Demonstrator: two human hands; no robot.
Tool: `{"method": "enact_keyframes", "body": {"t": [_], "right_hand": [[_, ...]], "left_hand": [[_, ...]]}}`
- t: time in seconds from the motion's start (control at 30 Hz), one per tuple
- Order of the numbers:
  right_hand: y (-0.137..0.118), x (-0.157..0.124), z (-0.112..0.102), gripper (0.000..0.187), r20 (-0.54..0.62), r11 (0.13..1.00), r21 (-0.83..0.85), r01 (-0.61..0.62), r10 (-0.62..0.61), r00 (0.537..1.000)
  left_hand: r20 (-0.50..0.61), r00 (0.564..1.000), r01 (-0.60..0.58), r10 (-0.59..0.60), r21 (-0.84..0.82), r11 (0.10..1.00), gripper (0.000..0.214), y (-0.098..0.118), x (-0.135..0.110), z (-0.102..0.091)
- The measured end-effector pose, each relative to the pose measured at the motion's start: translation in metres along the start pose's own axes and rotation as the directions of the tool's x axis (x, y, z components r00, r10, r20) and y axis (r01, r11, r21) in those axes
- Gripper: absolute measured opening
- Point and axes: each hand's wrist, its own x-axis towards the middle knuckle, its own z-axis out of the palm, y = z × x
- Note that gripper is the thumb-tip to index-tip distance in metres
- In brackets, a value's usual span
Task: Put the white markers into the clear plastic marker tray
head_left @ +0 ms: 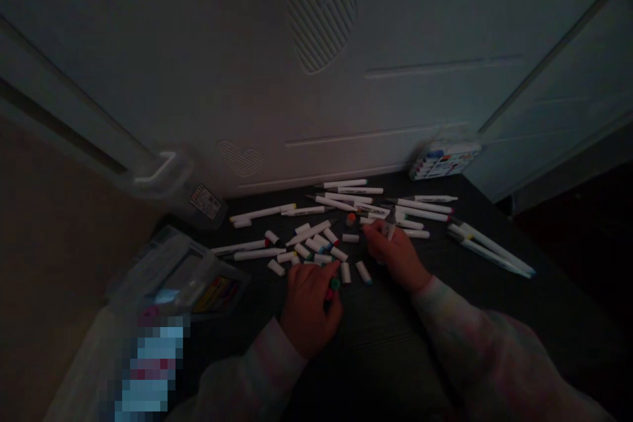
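Observation:
Several white markers (341,202) and loose caps (316,247) lie scattered on a dark table (445,290). My left hand (309,306) rests on the table with its fingers curled round a small green-tipped cap or marker (335,284). My right hand (393,254) is further back, fingers closed on a white marker (389,229) that stands up out of the hand. The scene is very dim.
A clear plastic case (173,270) lies at the left, with a transparent lid (163,175) behind it. A box of coloured markers (442,159) stands at the back right against a white panelled wall (316,46). Long markers (489,250) lie at the right.

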Motion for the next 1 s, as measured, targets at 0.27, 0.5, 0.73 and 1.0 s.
{"method": "enact_keyframes", "body": {"t": [0.27, 0.5, 0.73, 1.0], "right_hand": [[-0.012, -0.006, -0.003, 0.026, 0.199, 0.991, -0.023, -0.134, 0.136, 0.971], [-0.022, -0.025, 0.004, 0.028, 0.585, 0.948, -0.245, -0.202, 0.311, 0.749], [-0.02, -0.028, 0.011, 0.039, 0.612, 0.933, -0.312, -0.179, 0.341, 0.714], [-0.016, -0.031, 0.016, 0.026, 0.591, 0.933, -0.326, -0.154, 0.328, 0.737]], "left_hand": [[-0.062, 0.998, 0.025, -0.019, 0.098, 0.995, 0.046, 0.002, -0.002, -0.001], [-0.07, 0.996, 0.064, -0.055, 0.141, 0.988, 0.044, 0.005, -0.004, -0.002], [-0.082, 0.994, 0.072, -0.065, 0.082, 0.994, 0.03, 0.006, -0.006, -0.004], [0.019, 0.992, 0.127, -0.127, 0.021, 0.992, 0.016, 0.005, -0.003, -0.003]]}}
